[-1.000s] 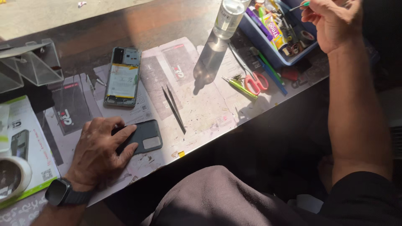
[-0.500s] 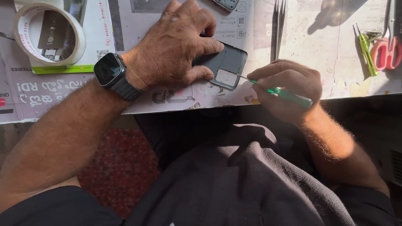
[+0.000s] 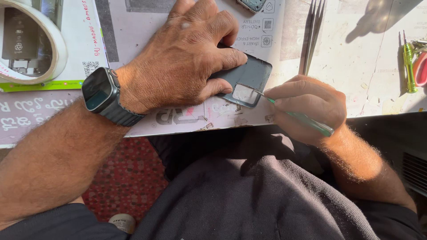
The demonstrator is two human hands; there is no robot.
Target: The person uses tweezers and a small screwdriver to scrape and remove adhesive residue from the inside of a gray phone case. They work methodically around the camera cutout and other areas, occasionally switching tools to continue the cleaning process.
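The left hand [image 3: 178, 58] pressed the dark phone back cover [image 3: 244, 78] flat on the table [image 3: 356, 66]; the right hand [image 3: 307, 104] gripped a green-handled tool [image 3: 302, 118], tip at the camera cutout—prying barely begun.

Hard directional daylight, high contrast, sharp focus across the work area.

Strong sunlight falls on the table [image 3: 356, 66] from the upper right, bleaching its pale surface close to overexposure. A dark, crisp-edged cast shadow [image 3: 373, 22] lies at the top right. The left hand [image 3: 178, 62] and right hand [image 3: 307, 106] are brightly lit, with skin texture and arm hair sharply resolved; no motion blur is visible. The dark phone back cover [image 3: 249, 75] shows a pale reflective patch. The lower frame, lap and floor, is in deep shade with little detail. Slight wide-angle stretching at the edges.
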